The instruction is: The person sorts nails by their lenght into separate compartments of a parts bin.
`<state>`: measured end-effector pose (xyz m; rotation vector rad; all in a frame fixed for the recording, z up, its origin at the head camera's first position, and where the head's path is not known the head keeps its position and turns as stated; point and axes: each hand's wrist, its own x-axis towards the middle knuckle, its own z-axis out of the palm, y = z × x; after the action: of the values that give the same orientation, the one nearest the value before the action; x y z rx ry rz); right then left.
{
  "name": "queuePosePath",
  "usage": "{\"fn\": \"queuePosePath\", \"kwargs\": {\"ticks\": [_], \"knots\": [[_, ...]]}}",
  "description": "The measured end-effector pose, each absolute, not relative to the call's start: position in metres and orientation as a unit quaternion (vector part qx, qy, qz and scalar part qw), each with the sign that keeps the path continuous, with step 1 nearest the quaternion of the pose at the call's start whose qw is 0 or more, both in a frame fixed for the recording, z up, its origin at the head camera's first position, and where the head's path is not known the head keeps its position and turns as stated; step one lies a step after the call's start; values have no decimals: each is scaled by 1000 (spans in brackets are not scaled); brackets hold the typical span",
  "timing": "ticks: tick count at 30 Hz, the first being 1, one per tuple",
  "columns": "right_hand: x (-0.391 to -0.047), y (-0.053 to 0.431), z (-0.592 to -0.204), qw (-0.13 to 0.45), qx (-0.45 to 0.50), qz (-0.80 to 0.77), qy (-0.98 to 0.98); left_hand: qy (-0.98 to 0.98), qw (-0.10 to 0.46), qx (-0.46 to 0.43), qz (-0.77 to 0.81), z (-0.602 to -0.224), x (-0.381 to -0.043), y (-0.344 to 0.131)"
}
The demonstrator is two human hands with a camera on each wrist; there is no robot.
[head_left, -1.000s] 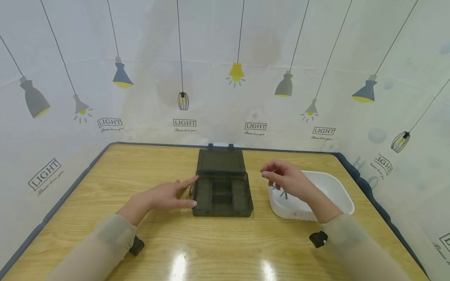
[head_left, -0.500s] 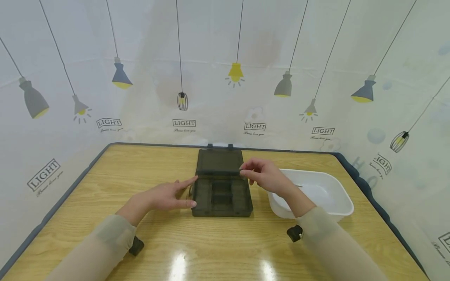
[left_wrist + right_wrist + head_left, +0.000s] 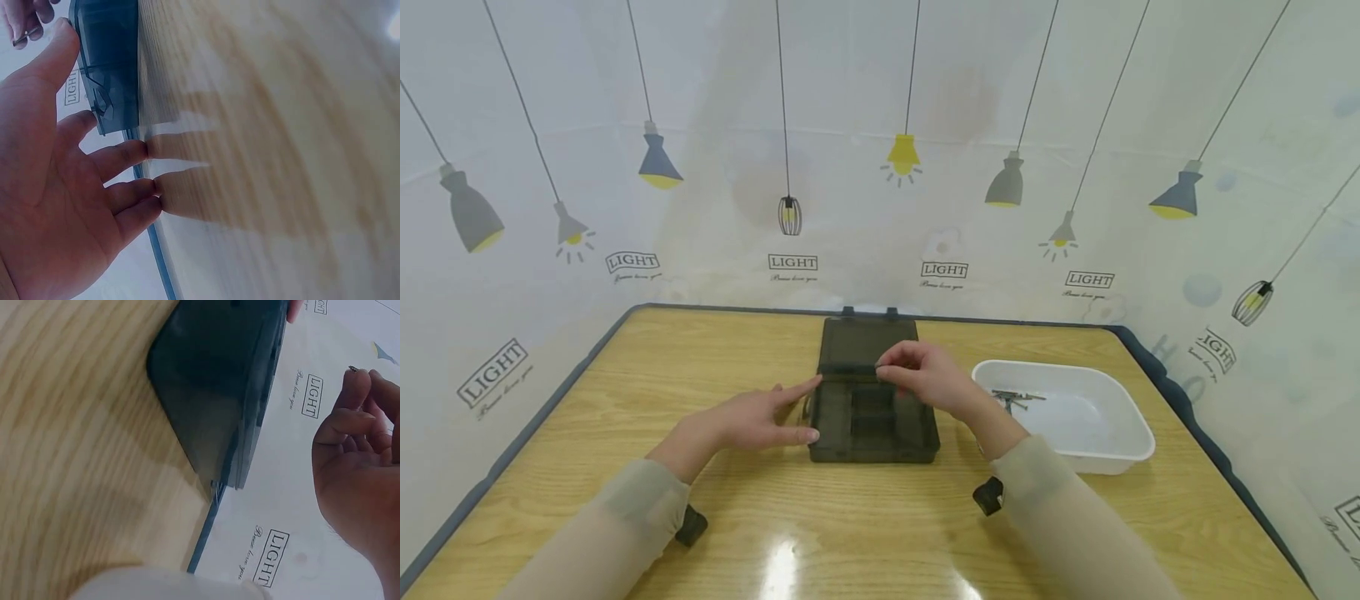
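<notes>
A dark translucent plastic organizer box [image 3: 835, 421] stands on the table with its lid [image 3: 868, 342] raised at the back; dividers split its inside. My left hand [image 3: 748, 425] rests against the box's left side, thumb and index finger spread along the edge, the other fingertips on the tabletop in the left wrist view. Over the rear part of the box, my right hand [image 3: 932, 379] pinches a small metal screw [image 3: 352, 368] between thumb and index finger. Most of the screw is hidden by the fingertips; its tip shows in the right wrist view.
A white plastic tray [image 3: 1097, 425] stands right of the box, with several loose screws [image 3: 1018, 398] at its left end. The wooden table [image 3: 850, 525] meets a printed backdrop [image 3: 715, 208] at the back and sides.
My right hand has moved left from above the white tray to over the box, carrying the screw, so the screws in the tray show more. My left hand has stayed put.
</notes>
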<state>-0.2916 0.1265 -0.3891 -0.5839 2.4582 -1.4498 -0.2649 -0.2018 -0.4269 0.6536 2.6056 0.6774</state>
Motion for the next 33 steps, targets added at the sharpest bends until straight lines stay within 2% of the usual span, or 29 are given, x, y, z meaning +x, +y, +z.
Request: {"fn": "queuePosePath", "kwargs": {"ticks": [18,33], "knots": [[-291,89,-407,142,-204,-505,827,925,192,225,238,-428,-265,-201],[-285,78,-414,157,-210,-470,843,926,195,220,236,-429,-264,-201]]}}
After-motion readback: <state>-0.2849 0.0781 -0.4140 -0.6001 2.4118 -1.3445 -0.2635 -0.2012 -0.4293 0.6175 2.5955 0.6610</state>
